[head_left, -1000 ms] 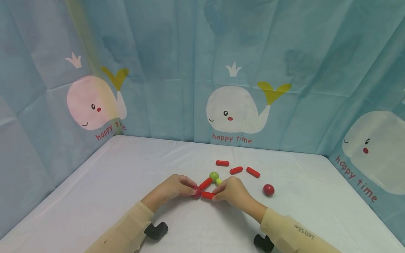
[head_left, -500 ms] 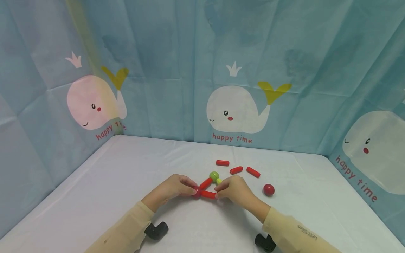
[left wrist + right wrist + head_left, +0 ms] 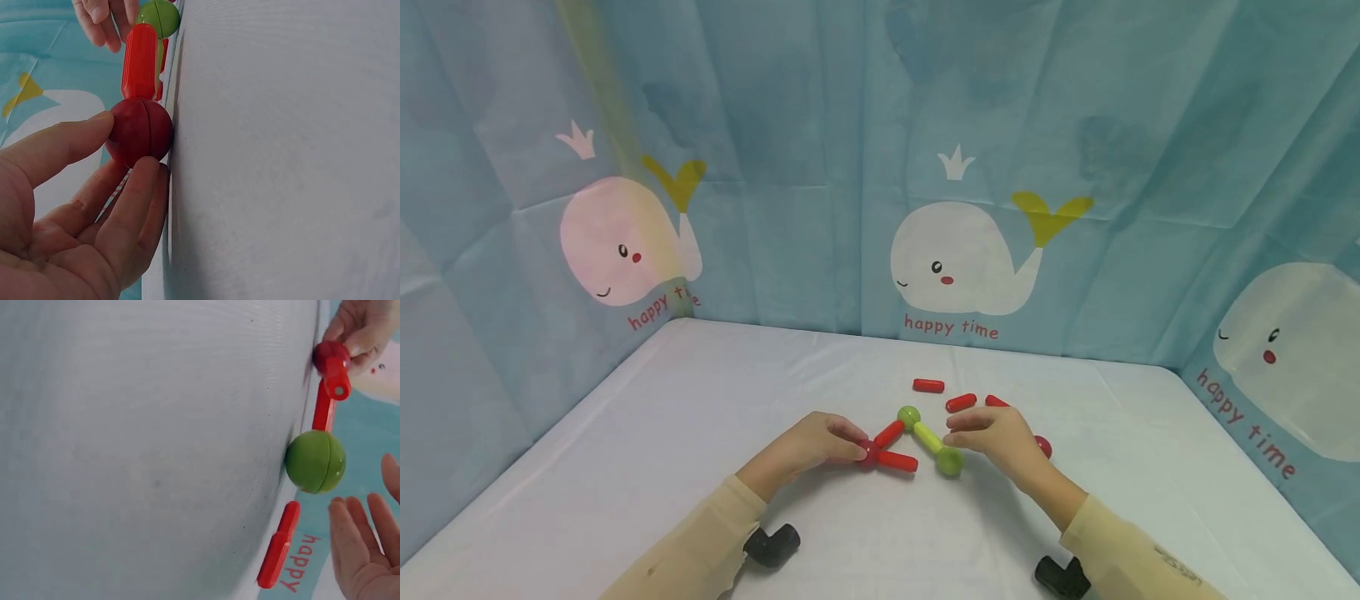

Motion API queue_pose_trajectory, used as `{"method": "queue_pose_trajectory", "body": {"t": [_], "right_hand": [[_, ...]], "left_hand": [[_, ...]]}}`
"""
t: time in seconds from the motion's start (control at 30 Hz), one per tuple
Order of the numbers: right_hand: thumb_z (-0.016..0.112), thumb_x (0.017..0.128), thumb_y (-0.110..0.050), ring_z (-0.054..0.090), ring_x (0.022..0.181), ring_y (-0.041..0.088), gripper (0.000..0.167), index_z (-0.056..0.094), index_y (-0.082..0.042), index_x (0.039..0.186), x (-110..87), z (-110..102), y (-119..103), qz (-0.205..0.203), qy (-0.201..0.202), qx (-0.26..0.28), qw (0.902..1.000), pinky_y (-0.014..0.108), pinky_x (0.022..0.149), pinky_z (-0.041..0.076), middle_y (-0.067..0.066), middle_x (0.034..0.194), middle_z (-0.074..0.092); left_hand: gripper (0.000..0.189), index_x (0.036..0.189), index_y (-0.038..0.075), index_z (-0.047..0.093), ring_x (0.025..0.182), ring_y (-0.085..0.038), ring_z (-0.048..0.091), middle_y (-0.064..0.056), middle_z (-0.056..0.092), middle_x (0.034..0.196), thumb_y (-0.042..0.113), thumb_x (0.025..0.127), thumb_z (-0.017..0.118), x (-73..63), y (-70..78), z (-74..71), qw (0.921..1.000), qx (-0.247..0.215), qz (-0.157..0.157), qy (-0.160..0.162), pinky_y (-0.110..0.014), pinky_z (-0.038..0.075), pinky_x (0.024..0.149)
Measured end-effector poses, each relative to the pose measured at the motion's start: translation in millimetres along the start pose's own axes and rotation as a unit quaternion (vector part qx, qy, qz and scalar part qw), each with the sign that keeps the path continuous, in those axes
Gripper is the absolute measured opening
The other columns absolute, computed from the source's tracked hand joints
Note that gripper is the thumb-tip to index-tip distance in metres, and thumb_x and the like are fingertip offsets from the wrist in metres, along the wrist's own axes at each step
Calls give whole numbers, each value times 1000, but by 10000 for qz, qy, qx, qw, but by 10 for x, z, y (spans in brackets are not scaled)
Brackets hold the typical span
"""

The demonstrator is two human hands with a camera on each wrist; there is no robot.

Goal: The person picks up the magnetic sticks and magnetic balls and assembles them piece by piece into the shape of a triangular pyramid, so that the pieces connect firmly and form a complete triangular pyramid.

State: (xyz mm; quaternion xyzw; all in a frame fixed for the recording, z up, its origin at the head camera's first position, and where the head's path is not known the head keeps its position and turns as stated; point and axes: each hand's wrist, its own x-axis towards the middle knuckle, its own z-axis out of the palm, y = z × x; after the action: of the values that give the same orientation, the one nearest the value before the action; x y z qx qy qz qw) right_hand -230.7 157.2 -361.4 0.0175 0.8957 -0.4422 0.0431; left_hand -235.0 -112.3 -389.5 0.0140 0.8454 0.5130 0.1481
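My left hand pinches a dark red ball between thumb and fingers, low over the white table. Two red rods join this ball: the nearer rod points right with a free end, and the farther rod runs to a green ball. From there a yellow-green rod leads to a second green ball, nearer the front. Just right of that second ball, my right hand hovers with fingers extended, holding nothing and apart from the ball in the right wrist view.
Behind the joined pieces lie loose red rods: one at the back, a tilted one, and a third partly behind my right hand. Another red ball is partly hidden by that hand. A blue whale-print curtain borders the table.
My right hand has let go of the nearer red rod and moved right and up. That rod now stays on the dark red ball, and the second green ball is uncovered. My left hand keeps still.
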Motion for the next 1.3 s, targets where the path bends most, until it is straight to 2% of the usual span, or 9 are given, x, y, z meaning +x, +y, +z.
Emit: {"method": "queue_pose_trajectory", "body": {"t": [0.17,0.4,0.77,1.0,1.3], "right_hand": [[81,82,-31,65,105,19,36,75,-16,115,0,-74,27,300,-136,50,9994,41,89,57,3,113,74],[78,85,-28,66,107,17,40,72,-13,121,33,-162,123,405,-575,660,9953,42,97,54,6,124,70],[83,79,-26,65,94,15,35,75,-12,111,102,-124,190,503,-1060,632,9911,31,83,58,0,108,74],[81,82,-17,68,95,14,36,73,-3,115,120,-113,271,393,-1585,1094,9805,32,87,59,8,113,74],[79,83,-13,71,94,14,35,72,1,114,128,-95,298,401,-1672,1308,9764,34,87,59,10,112,74]], "left_hand": [[20,101,13,76,97,-19,60,-2,70,100,15,81,78,11,-8,5,10000,-5,10,-14,-33,54,81],[20,101,14,76,98,-20,59,-1,70,101,16,81,78,22,-18,3,10000,19,-31,0,-34,53,81],[21,102,13,76,96,-19,60,-2,70,100,15,81,78,9,4,10,10000,-21,-41,-10,-33,53,81],[21,103,12,75,98,-19,60,-3,70,103,14,82,77,-11,10,6,10000,-31,-53,21,-33,54,82],[21,103,9,74,92,-17,64,-4,71,101,11,82,77,-18,-1,33,9998,-178,35,3,-33,58,84]]}}
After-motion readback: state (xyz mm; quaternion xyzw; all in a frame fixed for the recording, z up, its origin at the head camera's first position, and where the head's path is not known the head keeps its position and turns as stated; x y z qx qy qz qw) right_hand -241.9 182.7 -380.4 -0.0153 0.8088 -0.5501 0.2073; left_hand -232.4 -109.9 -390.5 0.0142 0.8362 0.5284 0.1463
